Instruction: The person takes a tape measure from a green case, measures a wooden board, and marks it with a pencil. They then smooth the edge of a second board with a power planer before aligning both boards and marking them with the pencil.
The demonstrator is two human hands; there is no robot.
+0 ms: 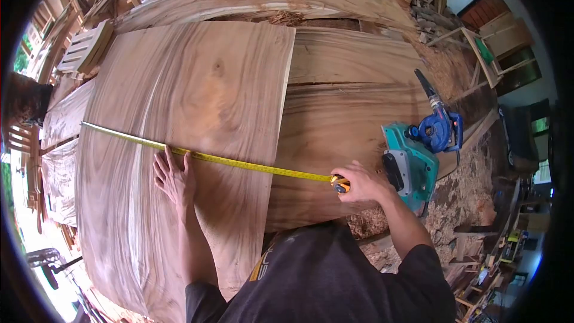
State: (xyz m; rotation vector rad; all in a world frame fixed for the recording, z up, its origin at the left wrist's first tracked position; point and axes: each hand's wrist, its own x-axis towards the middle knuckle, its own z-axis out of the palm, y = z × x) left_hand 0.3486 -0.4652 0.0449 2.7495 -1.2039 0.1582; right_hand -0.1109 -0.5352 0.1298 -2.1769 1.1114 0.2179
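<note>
A yellow tape measure blade [251, 165] is stretched across a wide wooden board [197, 96], from its left edge to past its right edge. My left hand [174, 180] rests on the board with fingers spread, index finger and thumb tips at the blade. My right hand [362, 180] grips the tape measure case [339, 183], black and orange, to the right of the board. Beneath the case lies a darker wooden slab [335, 119]. Part of the case is hidden by my fingers.
A teal electric planer [418, 170] sits just right of my right hand. Beside it lies a blue blower [439, 130] with a black nozzle. Wood shavings [460, 209] cover the floor at right. Slatted wooden pieces [86, 48] stand at upper left.
</note>
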